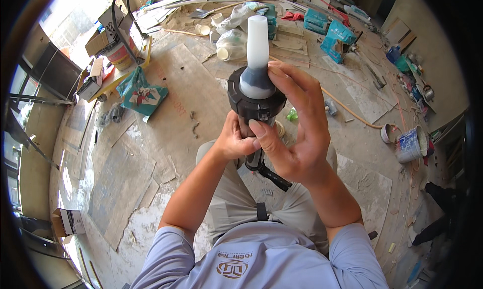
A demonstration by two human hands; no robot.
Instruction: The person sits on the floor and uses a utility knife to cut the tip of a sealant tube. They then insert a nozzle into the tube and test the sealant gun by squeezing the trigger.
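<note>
A caulking gun points up and away from me, its black ring cap at the front. From the cap rises a whitish plastic nozzle, dark inside near its base. My left hand is wrapped round the barrel just under the cap. My right hand grips the cap from the right, thumb on its near side and fingertips by the nozzle's base. Below my hands the black handle hangs over my lap. Most of the barrel is hidden by my fingers.
Boards and dust cover the floor. A teal bag stands left, near a yellow platform loaded with boxes and a bucket. White plastic bags and teal packages lie ahead. A paint bucket stands right; a person's dark-clothed legs show lower right.
</note>
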